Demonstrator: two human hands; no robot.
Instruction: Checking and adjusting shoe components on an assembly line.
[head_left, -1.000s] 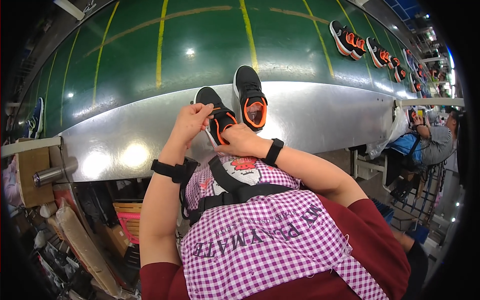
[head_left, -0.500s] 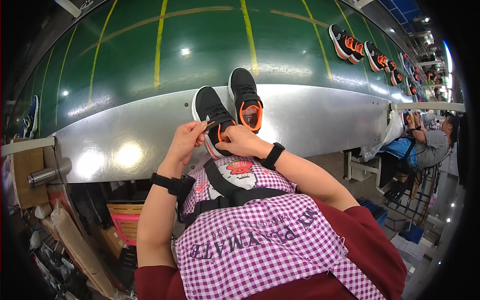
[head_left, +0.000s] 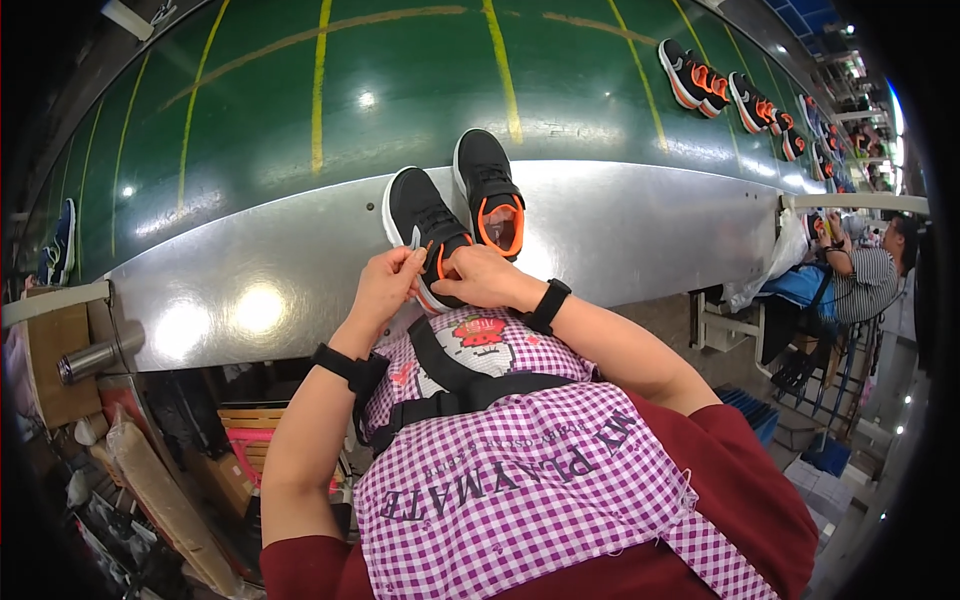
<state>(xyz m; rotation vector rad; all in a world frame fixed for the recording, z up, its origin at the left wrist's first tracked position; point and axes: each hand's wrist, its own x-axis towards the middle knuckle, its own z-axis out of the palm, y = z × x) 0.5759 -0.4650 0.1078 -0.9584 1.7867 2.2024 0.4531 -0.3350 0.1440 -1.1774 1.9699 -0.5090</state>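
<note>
Two black shoes with orange linings lie side by side on the metal ledge, toes pointing away from me. My left hand [head_left: 388, 288] pinches the strap of the left shoe [head_left: 415, 203]; the strap end stands up from the upper, its greyish face showing. Curled over the collar of that same shoe, my right hand [head_left: 487, 277] grips it, with some fingertips hidden inside the opening. The right shoe [head_left: 484, 165] rests untouched just beyond my right hand, its strap lying across the top.
The metal ledge [head_left: 640, 225] borders a green conveyor belt [head_left: 410, 90] with yellow lines. More black and orange shoes [head_left: 692, 78] stand on the belt at far right, a dark blue shoe [head_left: 64, 240] at far left. A person in a striped shirt [head_left: 868, 280] sits at right.
The strap has gone from lying out sideways over the left shoe to standing up. My left hand has shifted slightly right with it; my right hand stays at the collar.
</note>
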